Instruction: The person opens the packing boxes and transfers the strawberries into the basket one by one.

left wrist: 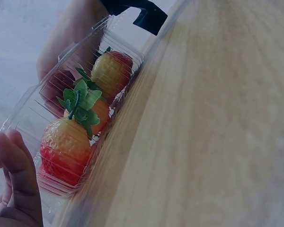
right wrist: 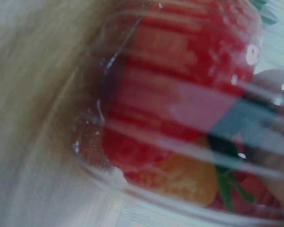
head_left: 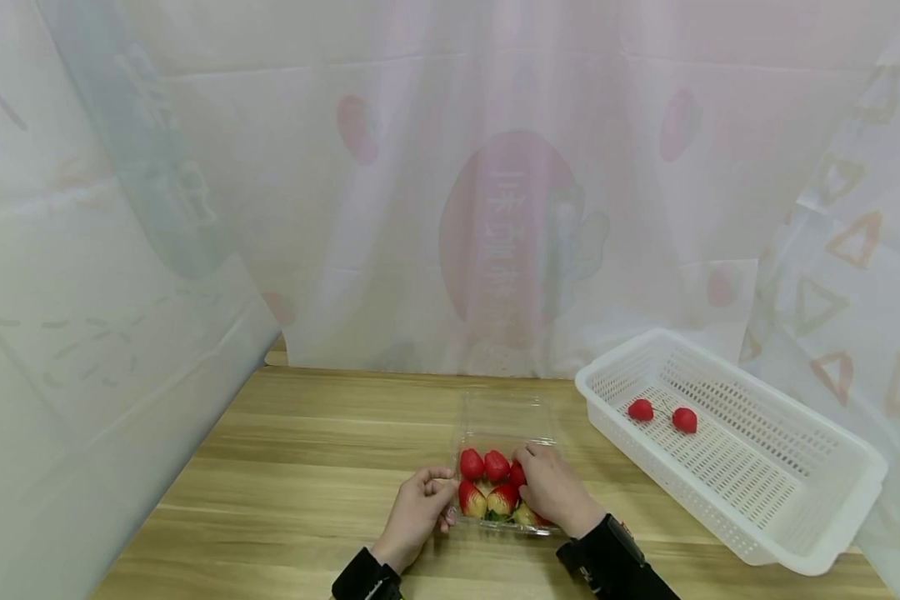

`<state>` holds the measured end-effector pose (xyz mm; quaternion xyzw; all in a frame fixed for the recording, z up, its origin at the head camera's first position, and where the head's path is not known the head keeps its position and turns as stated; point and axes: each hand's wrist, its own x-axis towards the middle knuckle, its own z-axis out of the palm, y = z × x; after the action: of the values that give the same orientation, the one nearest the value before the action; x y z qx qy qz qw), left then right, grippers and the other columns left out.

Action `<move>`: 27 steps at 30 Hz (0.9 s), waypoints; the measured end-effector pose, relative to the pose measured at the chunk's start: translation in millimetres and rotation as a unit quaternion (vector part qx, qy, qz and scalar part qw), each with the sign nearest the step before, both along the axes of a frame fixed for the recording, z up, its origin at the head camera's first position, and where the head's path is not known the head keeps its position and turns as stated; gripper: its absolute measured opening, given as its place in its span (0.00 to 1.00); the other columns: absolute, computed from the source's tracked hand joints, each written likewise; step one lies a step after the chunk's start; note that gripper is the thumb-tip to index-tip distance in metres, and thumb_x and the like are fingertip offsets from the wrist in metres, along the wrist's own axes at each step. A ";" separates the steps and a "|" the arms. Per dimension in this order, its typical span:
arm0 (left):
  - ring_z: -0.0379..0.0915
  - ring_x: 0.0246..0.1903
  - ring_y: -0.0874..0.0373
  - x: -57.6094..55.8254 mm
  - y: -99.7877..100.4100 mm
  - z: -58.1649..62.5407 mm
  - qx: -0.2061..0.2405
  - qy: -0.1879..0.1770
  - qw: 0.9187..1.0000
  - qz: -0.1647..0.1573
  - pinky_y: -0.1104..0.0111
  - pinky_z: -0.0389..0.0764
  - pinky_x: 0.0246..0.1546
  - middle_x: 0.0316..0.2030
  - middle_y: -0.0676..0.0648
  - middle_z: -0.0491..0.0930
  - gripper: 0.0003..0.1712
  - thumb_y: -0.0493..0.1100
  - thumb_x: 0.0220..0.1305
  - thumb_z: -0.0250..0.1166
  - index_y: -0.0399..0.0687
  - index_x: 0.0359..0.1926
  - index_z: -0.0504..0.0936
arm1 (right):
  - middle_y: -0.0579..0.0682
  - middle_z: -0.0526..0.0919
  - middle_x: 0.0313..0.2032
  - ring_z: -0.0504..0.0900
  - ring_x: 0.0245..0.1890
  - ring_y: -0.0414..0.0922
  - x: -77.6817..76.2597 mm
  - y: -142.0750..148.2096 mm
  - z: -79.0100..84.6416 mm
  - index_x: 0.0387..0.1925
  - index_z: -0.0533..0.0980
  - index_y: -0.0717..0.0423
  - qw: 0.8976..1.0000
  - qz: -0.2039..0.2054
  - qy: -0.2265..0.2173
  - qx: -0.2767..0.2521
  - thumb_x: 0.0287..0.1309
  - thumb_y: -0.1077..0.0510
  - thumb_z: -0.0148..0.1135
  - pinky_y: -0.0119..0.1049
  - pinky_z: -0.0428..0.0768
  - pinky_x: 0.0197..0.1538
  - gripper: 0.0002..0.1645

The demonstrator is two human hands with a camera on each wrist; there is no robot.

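A clear plastic clamshell box [head_left: 487,527] lies on the table, its lid [head_left: 507,415] folded back away from me. In it sit two rows of strawberries: red tips up at the back, and yellow-red ones such as this strawberry [head_left: 502,498] in front, with green leaves. My right hand [head_left: 555,487] reaches over the box's right side, thumb and fingers pinching a red strawberry [head_left: 518,474] in the back row. At the left side my left hand [head_left: 418,510] rests against the box, fingers loosely bent; its fingertips [left wrist: 14,156] show beside the box's end in the left wrist view.
To the right stands a white perforated basket [head_left: 727,537] with a red strawberry [head_left: 641,409] and another strawberry [head_left: 685,420] in its far left part. Printed pale sheets [head_left: 390,208] hang behind and on both sides of the wooden table [head_left: 307,450].
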<state>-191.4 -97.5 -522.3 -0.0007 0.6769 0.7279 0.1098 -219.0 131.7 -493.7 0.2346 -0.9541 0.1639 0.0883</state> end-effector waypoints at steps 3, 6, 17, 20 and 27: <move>0.72 0.17 0.66 0.0 0.0 -0.2 0.000 0.000 1.000 0.000 0.78 0.75 0.16 0.22 0.52 0.74 0.21 0.40 0.70 0.61 0.31 0.57 0.70 | 0.54 0.80 0.39 0.80 0.44 0.53 -0.3 0.2 -0.7 0.44 0.79 0.61 1.000 0.001 -0.001 -0.002 0.48 0.66 0.73 0.48 0.81 0.46 0.19; 0.71 0.17 0.66 0.1 0.0 -0.2 0.000 -0.001 1.000 0.001 0.78 0.75 0.16 0.22 0.52 0.74 0.21 0.40 0.70 0.61 0.31 0.57 0.69 | 0.55 0.80 0.40 0.81 0.44 0.53 -0.5 0.4 -1.1 0.46 0.80 0.61 1.000 0.005 0.003 0.002 0.49 0.66 0.74 0.48 0.81 0.47 0.20; 0.72 0.18 0.66 1.1 0.1 1.5 -0.002 -0.002 1.000 -0.002 0.78 0.75 0.17 0.23 0.52 0.74 0.22 0.41 0.71 0.61 0.31 0.58 0.69 | 0.54 0.79 0.40 0.80 0.40 0.50 -0.8 0.7 -1.0 0.47 0.81 0.62 1.000 0.010 0.005 0.000 0.49 0.66 0.73 0.44 0.80 0.42 0.21; 0.72 0.18 0.66 1.2 -0.2 1.1 -0.002 -0.001 1.000 -0.004 0.78 0.75 0.17 0.23 0.52 0.74 0.22 0.41 0.70 0.61 0.31 0.58 0.69 | 0.54 0.79 0.40 0.80 0.39 0.49 -0.9 1.2 -1.1 0.47 0.81 0.62 1.000 0.012 0.010 -0.002 0.49 0.66 0.73 0.43 0.80 0.41 0.21; 0.71 0.18 0.66 0.9 0.0 1.3 0.002 -0.003 1.000 -0.003 0.78 0.75 0.17 0.23 0.52 0.74 0.23 0.41 0.70 0.61 0.30 0.59 0.69 | 0.54 0.79 0.39 0.80 0.39 0.49 -0.5 2.3 3.6 0.45 0.80 0.62 1.000 0.012 0.000 -0.020 0.50 0.66 0.73 0.43 0.81 0.41 0.18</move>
<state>-190.5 -97.5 -521.0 -0.0003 0.6751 0.7289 0.1141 -219.5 134.0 -490.0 0.2443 -0.9478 0.1838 0.0911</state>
